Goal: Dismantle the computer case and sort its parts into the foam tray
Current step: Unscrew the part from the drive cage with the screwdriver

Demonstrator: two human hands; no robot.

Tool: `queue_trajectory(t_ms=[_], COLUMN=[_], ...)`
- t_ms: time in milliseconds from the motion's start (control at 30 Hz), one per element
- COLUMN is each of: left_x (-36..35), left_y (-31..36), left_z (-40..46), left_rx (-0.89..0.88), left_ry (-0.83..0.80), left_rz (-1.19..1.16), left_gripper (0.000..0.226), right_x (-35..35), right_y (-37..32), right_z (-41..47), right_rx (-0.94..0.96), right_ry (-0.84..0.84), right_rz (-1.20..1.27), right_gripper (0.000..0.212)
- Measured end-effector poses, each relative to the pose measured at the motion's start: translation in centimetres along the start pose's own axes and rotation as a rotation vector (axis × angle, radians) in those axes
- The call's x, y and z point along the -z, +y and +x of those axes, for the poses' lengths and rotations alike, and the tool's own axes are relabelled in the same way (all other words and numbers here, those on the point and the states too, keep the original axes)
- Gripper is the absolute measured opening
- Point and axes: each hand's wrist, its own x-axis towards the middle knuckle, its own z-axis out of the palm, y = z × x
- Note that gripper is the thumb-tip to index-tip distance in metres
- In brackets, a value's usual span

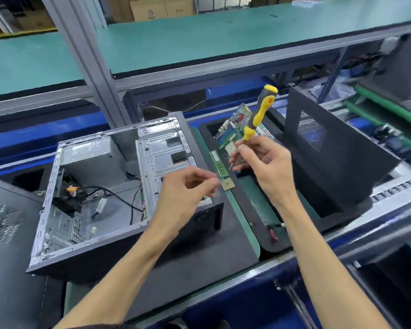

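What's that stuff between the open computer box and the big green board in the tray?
In the head view, a green memory stick and a small square chip lie between the computer case and the motherboard, along the foam tray's edge.

Computer case point(100, 186) bare matt grey metal, screwdriver point(261, 110) handle glossy yellow-black plastic, foam tray point(252, 203) at 3 o'clock matt black, side panel point(330, 157) seemingly perforated metal.

No text can be read; the power supply label point(86, 150) (white, inside the case) is blurred.
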Motion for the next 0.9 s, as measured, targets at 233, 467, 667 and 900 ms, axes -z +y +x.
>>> queue_trajectory(t_ms=[233, 467, 667, 900], left_x=[-8.8, -12.3, -13.3, -13.5], left_y=[-5.8, -14.1, -16.2, -15.6], left_z=[-0.2, 1.1, 1.1, 1.5], left_rx=[0.032, 0.031, -0.173, -0.133], left_ry=[-0.362, -0.479, -0.584, -0.597], left_rz=[0.346, 0.819, 0.954, 0.944], left_gripper=[0.01, 0.016, 0.007, 0.016], right_x=[7.5, 10.3, 10.9, 10.8], right_y=[1.9, 4.0, 4.4, 4.6], right_z=[-4.8, -9.5, -11.3, -11.1], right_rx=[-0.097, -0.264, -0.352, -0.34], right_ry=[0.191, 0.277, 0.288, 0.26], right_rz=[-0.183, -0.286, -0.335, -0.355], right_gripper=[0.01, 0.005, 0.007, 0.007])
